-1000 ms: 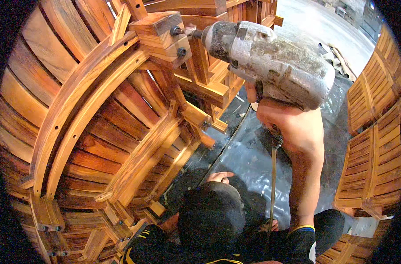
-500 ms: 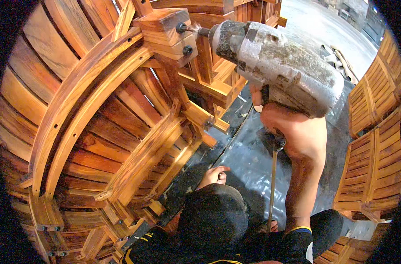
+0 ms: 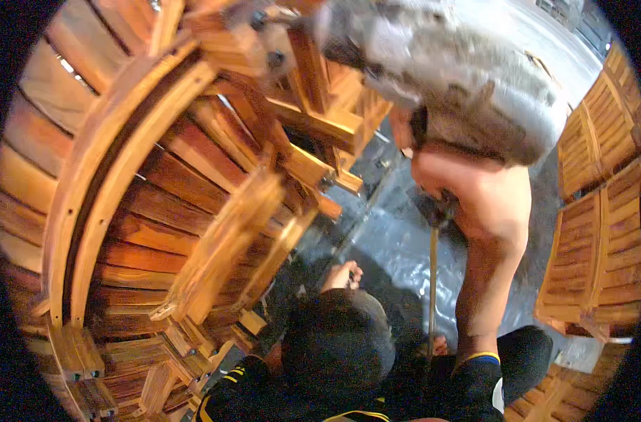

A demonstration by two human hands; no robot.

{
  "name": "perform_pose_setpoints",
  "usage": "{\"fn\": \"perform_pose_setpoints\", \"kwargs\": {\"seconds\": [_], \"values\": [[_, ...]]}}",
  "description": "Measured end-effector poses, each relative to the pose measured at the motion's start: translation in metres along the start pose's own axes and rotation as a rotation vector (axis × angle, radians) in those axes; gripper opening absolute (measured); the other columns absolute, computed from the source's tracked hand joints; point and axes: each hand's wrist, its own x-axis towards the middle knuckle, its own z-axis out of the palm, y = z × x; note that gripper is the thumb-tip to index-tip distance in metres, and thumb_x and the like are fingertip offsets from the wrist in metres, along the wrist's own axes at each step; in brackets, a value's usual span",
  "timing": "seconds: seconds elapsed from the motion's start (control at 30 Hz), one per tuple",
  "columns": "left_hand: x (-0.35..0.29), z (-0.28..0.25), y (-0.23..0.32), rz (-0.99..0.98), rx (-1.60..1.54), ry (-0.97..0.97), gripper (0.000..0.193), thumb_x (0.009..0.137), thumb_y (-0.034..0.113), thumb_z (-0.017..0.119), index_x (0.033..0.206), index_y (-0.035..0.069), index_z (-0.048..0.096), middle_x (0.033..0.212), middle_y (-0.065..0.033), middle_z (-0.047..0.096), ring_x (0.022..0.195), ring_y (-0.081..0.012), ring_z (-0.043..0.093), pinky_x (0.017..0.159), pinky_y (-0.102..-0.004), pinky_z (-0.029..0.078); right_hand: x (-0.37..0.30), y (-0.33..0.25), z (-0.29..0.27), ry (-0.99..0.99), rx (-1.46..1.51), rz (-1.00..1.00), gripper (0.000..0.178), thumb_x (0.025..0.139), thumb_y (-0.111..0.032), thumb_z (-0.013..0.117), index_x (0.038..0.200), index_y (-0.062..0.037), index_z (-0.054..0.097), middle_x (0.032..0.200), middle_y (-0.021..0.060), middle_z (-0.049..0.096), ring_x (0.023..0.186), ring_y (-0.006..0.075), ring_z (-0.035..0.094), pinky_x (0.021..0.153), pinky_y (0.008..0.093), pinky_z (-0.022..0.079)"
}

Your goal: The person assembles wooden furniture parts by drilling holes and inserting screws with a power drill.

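Here, my right hand (image 3: pixel 468 179) is wrapped around the grip of a worn grey power tool (image 3: pixel 461 77), its blurred nose near the bolted wooden block (image 3: pixel 229 50). My left hand (image 3: pixel 343 276), lower, shows curled fingers over dark sheeting (image 3: pixel 387 228); whether they pinch anything, I cannot tell.

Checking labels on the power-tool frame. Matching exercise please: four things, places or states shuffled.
Column 1
1. Scuffed grey bulky power tool
2. Thin tan tubular hose
3. Bare left hand
4. Brown slatted wooden panels

Column 2
A. Along the picture's right side
B. Gripped by the bare right hand
C. Lower than the right hand, to the left of the hose
D. Running downward from just below the right hand

Pairs: 1-B, 2-D, 3-C, 4-A
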Motion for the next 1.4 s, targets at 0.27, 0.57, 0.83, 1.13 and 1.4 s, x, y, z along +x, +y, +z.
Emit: {"fn": "perform_pose_setpoints", "kwargs": {"seconds": [0.27, 0.57, 0.83, 1.13, 1.4], "values": [[0.032, -0.013, 0.017, 0.254, 0.334, 0.171, 0.04, 0.089, 0.041, 0.059, 0.064, 0.011, 0.053, 0.051, 0.0036, 0.045, 0.036, -0.0053, 0.035, 0.031, -0.0205, 0.024, -0.03, 0.074, -0.038, 0.008, 0.388, 0.025, 0.014, 0.075, -0.009, 0.055, 0.072, 0.0043, 0.056, 0.075, 0.0171, 0.056, 0.063, 0.019, 0.046, 0.061, 0.0301, 0.041], [0.079, -0.005, -0.018, 0.654, 1.327, 0.358, 0.05, 0.087, 0.046, 0.058, 0.063, 0.002, 0.065, 0.059, -0.0176, 0.06, 0.057, -0.0343, 0.062, 0.058, -0.0433, 0.046, -0.156, 0.269, -0.043, 0.384, 0.683, 0.918, 0.03, 0.061, 0.005, 0.054, 0.09, -0.0026, 0.056, 0.073, 0.0059, 0.056, 0.045, 0.0143, 0.046, 0.043, 0.0292, 0.042], [0.069, 0.026, -0.048, 0.617, 1.716, -0.279, 0.052, 0.082, 0.049, 0.064, 0.064, 0.0, 0.064, 0.058, -0.016, 0.061, 0.058, -0.032, 0.064, 0.057, -0.0412, 0.051, -0.262, 0.376, -0.028, 0.416, 0.985, 1.188, 0.03, 0.064, 0.002, 0.054, 0.093, -0.0037, 0.055, 0.078, 0.0068, 0.058, 0.043, 0.0147, 0.044, 0.043, 0.0317, 0.046], [0.085, 0.053, -0.073, 0.844, 2.339, -0.922, 0.046, 0.064, 0.049, 0.074, 0.071, 0.004, 0.068, 0.072, -0.0124, 0.066, 0.07, -0.0297, 0.067, 0.057, -0.0396, 0.053, -0.276, 0.382, -0.057, 0.327, 0.252, 1.308, 0.028, 0.069, -0.027, 0.071, 0.078, -0.0006, 0.064, 0.067, 0.0104, 0.064, 0.051, 0.0185, 0.061, 0.045, 0.0314, 0.049], [0.091, 0.073, -0.088, 0.828, 2.347, -1.106, 0.027, 0.07, 0.032, 0.073, 0.07, 0.005, 0.07, 0.068, -0.0135, 0.067, 0.067, -0.0307, 0.069, 0.058, -0.0419, 0.055, -0.247, 0.367, -0.125, 0.123, -0.453, 1.267, 0.029, 0.071, -0.027, 0.07, 0.078, 0.0008, 0.069, 0.063, 0.0083, 0.066, 0.051, 0.0166, 0.063, 0.047, 0.0289, 0.05]]}}
